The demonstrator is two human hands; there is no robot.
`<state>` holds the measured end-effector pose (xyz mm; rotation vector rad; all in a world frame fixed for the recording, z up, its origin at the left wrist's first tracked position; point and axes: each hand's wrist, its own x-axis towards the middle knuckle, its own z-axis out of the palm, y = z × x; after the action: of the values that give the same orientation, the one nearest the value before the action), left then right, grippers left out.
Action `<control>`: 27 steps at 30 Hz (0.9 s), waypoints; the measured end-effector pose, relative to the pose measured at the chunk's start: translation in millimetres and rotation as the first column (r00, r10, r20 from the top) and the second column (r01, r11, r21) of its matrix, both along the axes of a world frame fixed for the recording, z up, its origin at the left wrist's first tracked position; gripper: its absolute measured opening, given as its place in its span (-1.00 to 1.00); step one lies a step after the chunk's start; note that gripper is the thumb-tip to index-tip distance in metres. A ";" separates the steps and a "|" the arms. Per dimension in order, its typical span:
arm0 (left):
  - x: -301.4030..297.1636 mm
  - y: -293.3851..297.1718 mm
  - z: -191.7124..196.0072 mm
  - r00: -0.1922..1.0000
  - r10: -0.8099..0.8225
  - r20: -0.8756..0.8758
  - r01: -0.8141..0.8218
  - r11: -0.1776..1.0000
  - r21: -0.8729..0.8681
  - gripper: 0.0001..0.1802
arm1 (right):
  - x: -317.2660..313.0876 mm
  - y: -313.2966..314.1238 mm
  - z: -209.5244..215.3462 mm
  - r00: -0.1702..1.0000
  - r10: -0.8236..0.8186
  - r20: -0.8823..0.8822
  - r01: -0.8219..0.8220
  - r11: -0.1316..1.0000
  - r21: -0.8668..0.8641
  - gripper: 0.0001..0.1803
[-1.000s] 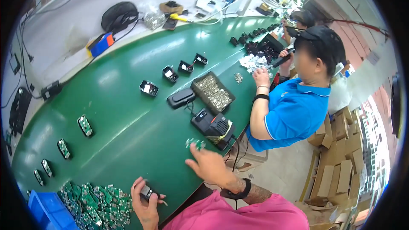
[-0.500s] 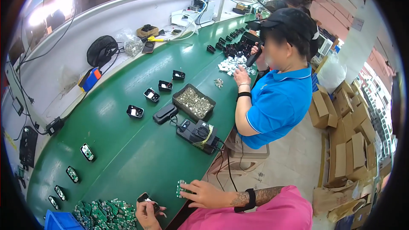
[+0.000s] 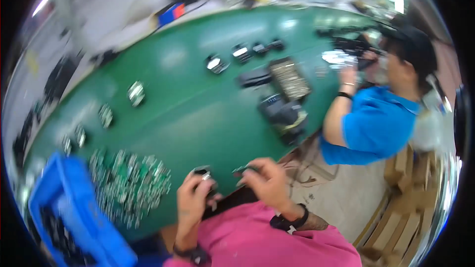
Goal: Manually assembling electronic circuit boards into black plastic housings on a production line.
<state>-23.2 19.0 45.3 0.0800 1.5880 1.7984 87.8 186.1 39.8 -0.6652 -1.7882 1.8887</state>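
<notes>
My left hand (image 3: 194, 196) is closed around a small black casing (image 3: 204, 172) with a pale inside, held above the near edge of the green table (image 3: 198, 133). Just to its right, my right hand (image 3: 266, 182) pinches a small green circuit board (image 3: 244, 169) between thumb and fingers. The two held things are apart. Left of my left hand lies a heap of loose green circuit boards (image 3: 131, 183). Motion blur hides the finer details of the casing and the board.
A blue bin (image 3: 79, 207) with dark pieces stands at the lower left. Several board-filled casings (image 3: 136, 93) line the table's left. Farther back are a tray of small metal parts (image 3: 289, 79), a black device (image 3: 282, 113) and several casings (image 3: 241, 53). A co-worker in blue (image 3: 378, 123) sits at the right.
The view has swung left and down, bringing the blue bin and board heap fully into sight. The board has turned from flat-on to nearly edge-on; both hands keep their holds.
</notes>
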 end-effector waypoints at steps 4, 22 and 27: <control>-0.6 -0.6 -1.6 0.983 -0.183 -0.019 0.184 0.974 0.130 -0.78 | -30.0 -14.9 17.2 0.988 0.051 -0.147 -0.064 0.995 -0.081 -0.86; -16.8 -19.8 -13.6 0.976 -0.161 0.146 0.111 0.946 0.304 -0.63 | -55.3 -7.9 10.2 0.838 0.534 0.107 -0.544 0.808 0.226 -0.66; -20.7 -15.4 -7.6 0.985 -0.037 0.169 -0.018 0.950 0.312 -0.24 | -65.6 -6.1 0.5 0.798 0.602 -0.039 -0.595 0.796 0.112 -0.68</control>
<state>-43.9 3.6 37.7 0.0765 1.1707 1.9796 22.2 180.0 40.3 0.0375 -2.1989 2.1502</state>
